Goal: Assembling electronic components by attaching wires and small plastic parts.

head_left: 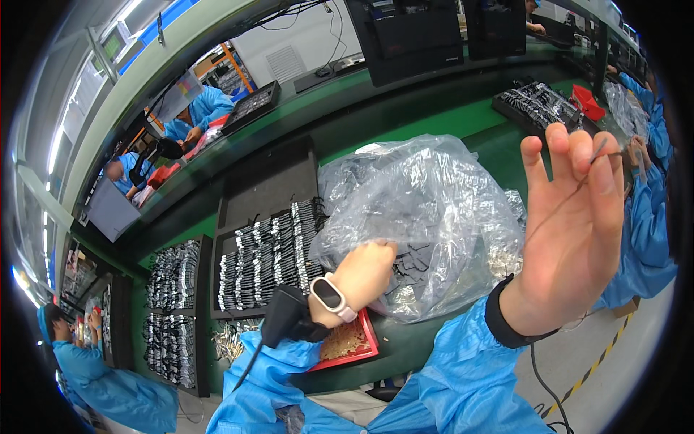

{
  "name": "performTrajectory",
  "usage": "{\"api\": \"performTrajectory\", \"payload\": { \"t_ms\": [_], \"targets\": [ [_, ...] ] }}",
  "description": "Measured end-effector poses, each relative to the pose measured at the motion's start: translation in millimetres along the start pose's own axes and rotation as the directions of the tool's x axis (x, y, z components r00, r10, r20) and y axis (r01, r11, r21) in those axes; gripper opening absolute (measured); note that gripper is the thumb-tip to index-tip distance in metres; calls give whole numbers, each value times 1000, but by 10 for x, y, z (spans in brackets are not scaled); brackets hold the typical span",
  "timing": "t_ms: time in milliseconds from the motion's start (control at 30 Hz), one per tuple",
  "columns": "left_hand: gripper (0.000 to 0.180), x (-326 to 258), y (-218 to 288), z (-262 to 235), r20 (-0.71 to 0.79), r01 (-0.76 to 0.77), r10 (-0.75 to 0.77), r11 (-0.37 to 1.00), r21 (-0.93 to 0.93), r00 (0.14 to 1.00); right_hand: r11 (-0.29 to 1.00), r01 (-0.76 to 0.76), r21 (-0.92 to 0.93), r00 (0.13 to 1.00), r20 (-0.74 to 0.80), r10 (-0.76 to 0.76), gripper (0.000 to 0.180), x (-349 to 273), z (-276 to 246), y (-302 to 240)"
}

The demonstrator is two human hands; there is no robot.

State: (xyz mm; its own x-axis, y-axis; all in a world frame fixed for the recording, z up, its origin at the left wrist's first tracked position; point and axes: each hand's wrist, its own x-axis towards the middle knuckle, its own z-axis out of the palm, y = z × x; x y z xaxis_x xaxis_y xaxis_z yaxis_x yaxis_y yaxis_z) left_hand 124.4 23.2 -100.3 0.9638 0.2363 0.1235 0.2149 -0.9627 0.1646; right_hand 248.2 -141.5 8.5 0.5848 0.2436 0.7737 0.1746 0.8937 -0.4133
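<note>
My right hand is raised at the right, palm facing me. Its thumb and forefinger pinch a thin dark wire, which trails down across the palm; the other fingers stand up. My left hand, with a pale watch on the wrist, is at the near left edge of a large clear plastic bag. Its back faces me and its fingers are bent down out of sight, so whether it grips anything is hidden. Small flat dark parts lie in the bag just beside it.
A black tray of silver-and-black parts in rows stands left of the bag, another tray beyond it. A red tray with small tan pieces sits under my left wrist. A dark monitor stands behind. Co-workers in blue work nearby.
</note>
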Motion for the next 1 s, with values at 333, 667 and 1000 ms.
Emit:
{"api": "performTrajectory", "payload": {
  "t_ms": [333, 667, 1000],
  "targets": [
    [9, -23, 177, -69, 10, -30, 28, 959, 282, 1000, 999, -17, 28, 1000, -25, 18, 14, -9, -70, -20],
    [13, -347, 234, -784, -213, -10, -64, 944, -330, 975, 997, -53, 61, 999, -9, 53, 14, 6, 31, 45],
    [13, -812, 33, -1156, -335, -311, -443, 128, -942, 832, 994, -78, 76, 997, -19, 80, 14, -112, 561, 178]
  ]
}}
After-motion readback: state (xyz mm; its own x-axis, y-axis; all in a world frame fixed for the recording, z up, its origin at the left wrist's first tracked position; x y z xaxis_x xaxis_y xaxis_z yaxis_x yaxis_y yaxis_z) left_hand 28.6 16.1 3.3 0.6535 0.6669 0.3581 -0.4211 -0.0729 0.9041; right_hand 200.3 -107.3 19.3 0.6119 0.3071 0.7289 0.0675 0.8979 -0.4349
